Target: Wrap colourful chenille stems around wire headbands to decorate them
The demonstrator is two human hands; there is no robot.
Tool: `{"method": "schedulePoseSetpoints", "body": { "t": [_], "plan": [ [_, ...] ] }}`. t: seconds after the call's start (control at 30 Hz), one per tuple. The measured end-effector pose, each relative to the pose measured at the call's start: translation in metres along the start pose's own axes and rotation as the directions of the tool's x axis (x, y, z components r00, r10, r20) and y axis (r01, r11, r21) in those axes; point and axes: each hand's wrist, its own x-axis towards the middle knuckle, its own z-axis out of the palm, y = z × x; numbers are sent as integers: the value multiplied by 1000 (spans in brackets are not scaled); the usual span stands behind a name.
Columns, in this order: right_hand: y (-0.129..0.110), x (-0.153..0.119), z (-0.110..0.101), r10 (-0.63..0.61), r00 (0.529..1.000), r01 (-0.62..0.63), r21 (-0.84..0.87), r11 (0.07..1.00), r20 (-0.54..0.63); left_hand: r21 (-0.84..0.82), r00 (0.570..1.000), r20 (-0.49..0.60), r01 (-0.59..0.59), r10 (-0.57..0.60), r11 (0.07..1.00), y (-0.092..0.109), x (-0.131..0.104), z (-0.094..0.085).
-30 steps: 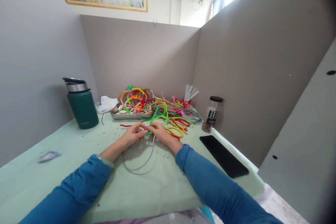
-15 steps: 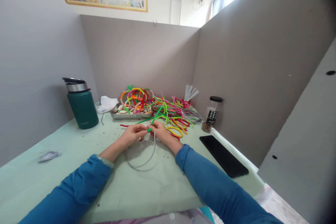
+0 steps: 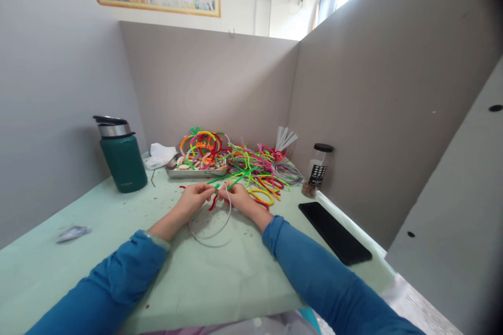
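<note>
My left hand (image 3: 194, 200) and my right hand (image 3: 238, 199) meet over the middle of the table, fingertips close together. Both pinch a bright green pipe cleaner (image 3: 240, 180), whose long end sticks out past my right fingers toward the back right. A thin grey wire (image 3: 228, 215) rises to my right fingertips and curves down in a loop below the hands. How the green strand sits on the wire is too small to make out. A short red pipe cleaner piece (image 3: 213, 202) lies beneath the fingertips.
At the back, a metal tray (image 3: 196, 173) holds colourful pieces, beside a heap of pipe cleaners (image 3: 255, 159) and coiled grey wire (image 3: 288, 173). A green bottle (image 3: 123, 163) stands left. A jar (image 3: 317, 171) and black phone (image 3: 335, 233) are right. Grey partitions surround the table.
The green pipe cleaner's long end has swung down from steep to nearly flat, pointing right. My fingertips have shifted slightly left, and the grey wire loop has tilted a little.
</note>
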Motion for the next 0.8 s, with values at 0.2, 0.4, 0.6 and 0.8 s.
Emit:
{"method": "schedulePoseSetpoints", "body": {
  "t": [0.2, 0.4, 0.6, 0.8],
  "plan": [
    [3, 1, 0, -11, 1000, 12, -38, 999, 19, 21, 999, -12, 43, -43, 999, -3, 2, 0],
    [-3, -2, 2, 12, 1000, -13, -60, 998, -6, 3, 998, 7, 64, -64, 998, -6, 3, -1],
    [-3, -5, -1, -45, 998, 49, -126, 991, 40, -6, 994, 46, 99, -98, 995, -9, 4, -3],
    [-6, -7, -3, -95, 994, 108, -287, 952, 61, -33, 990, 83, 118, -115, 993, -10, 3, -2]
  ]
}}
